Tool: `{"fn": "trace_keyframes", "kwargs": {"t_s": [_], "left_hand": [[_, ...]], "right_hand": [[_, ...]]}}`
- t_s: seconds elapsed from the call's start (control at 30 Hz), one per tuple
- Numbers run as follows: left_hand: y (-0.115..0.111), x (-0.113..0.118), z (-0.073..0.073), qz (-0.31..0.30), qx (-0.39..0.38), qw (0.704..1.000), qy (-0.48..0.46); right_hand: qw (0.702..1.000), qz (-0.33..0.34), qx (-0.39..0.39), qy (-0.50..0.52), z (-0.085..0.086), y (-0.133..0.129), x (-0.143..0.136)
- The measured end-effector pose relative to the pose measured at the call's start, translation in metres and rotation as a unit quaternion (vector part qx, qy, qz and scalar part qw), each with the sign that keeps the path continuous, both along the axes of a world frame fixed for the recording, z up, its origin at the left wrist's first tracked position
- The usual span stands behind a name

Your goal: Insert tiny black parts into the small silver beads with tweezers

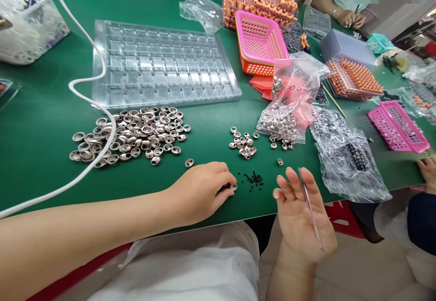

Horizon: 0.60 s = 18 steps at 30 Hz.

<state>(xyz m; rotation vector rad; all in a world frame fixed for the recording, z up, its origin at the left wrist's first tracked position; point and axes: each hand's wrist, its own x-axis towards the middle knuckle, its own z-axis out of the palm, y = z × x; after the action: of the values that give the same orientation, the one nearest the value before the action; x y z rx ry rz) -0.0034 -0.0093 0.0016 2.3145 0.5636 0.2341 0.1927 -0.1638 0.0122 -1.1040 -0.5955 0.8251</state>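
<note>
My left hand (200, 193) rests low over the green table, its thumb and forefinger closed on a small silver metal cup (233, 187). Palm up, my right hand (301, 214) is raised at the table's front edge with its fingers loosely extended. A thin metal rod-like tool (310, 208) lies along that palm and fingers; whether it is tweezers I cannot make out. Between the hands is a scatter of tiny black pieces (255, 179). Beyond them sits a small group of silver cups (243, 143), with a larger heap of the same cups (136, 132) to the left.
A clear compartment tray (166, 67) lies behind the heap. A white cable (112, 130) crosses the left side. Pink basket (260, 37), bag of cups (286, 114) and crinkled plastic bag (344, 155) stand to the right. Another person's hands (349, 18) work at the far right.
</note>
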Motion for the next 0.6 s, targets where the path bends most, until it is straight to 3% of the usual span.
{"fn": "trace_keyframes", "kwargs": {"t_s": [0.23,0.47,0.6], "left_hand": [[0.000,0.000,0.007,-0.005,-0.006,1.000,0.008],[0.000,-0.002,0.008,-0.012,-0.002,1.000,0.003],[0.001,-0.002,0.009,-0.009,0.000,1.000,-0.002]], "right_hand": [[0.998,-0.032,0.001,-0.059,-0.013,0.003,-0.003],[0.977,-0.030,0.003,-0.211,-0.011,0.008,-0.006],[0.965,-0.046,-0.034,-0.257,-0.011,0.006,-0.006]]}}
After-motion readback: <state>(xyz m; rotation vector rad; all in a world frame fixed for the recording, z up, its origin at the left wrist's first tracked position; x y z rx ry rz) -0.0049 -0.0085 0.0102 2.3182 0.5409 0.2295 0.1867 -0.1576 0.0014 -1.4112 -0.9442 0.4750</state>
